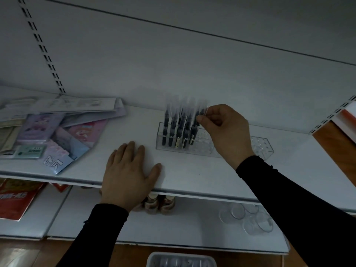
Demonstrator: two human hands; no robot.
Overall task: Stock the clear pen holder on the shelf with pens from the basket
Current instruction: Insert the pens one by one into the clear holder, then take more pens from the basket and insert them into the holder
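A clear pen holder (260, 146) stands on the white shelf (192, 170). Its left end holds several dark pens (174, 128) with clear caps, standing upright. My right hand (225, 130) pinches the top of one pen (199, 117) at the right side of that cluster, above the holder. My left hand (129, 170) rests flat, fingers straight, on the shelf near its front edge, left of the holder. The right part of the holder shows bare holes. A grey basket (181, 260) with pens inside shows at the bottom edge.
A pile of stationery packets (57, 130) lies on the shelf at the left. On the lower shelf stand small brown bottles (159, 203), clear round lids (250, 218) and a red packet (17, 197). A slotted upright (44, 49) runs up the back panel.
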